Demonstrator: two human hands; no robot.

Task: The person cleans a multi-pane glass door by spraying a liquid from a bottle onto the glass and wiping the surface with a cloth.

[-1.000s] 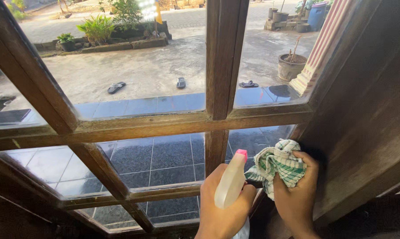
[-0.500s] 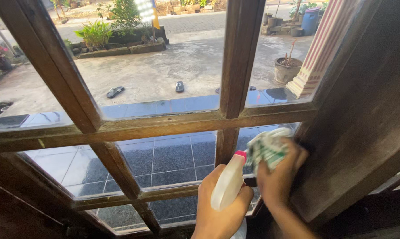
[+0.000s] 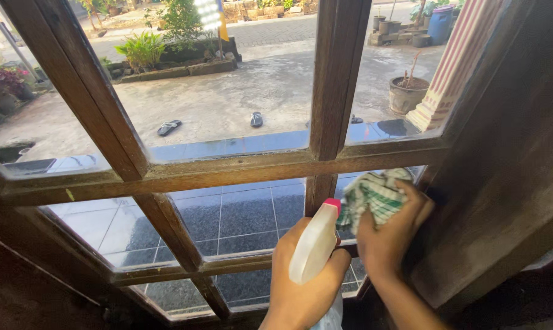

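Left hand (image 3: 301, 281) wraps a whitish spray bottle (image 3: 313, 247), fingers closed round the body, pink nozzle tip up and leaning right, just short of the cloth. Bottle sits low centre, in front of the vertical wooden bar between the lower panes.

Right hand (image 3: 389, 235) clutches a bunched green-and-white checked cloth (image 3: 371, 195), pressed to the lower right pane (image 3: 350, 183) at its upper corner, just under the horizontal crossbar and beside the dark wooden window frame (image 3: 502, 153).

Window is brown wood with several glass panes. Through the glass: dark blue tiled porch, pale concrete yard (image 3: 227, 98), three scattered sandals (image 3: 256, 119), a clay pot (image 3: 408, 95), a red-and-white striped column (image 3: 453, 67), a green planter bed.
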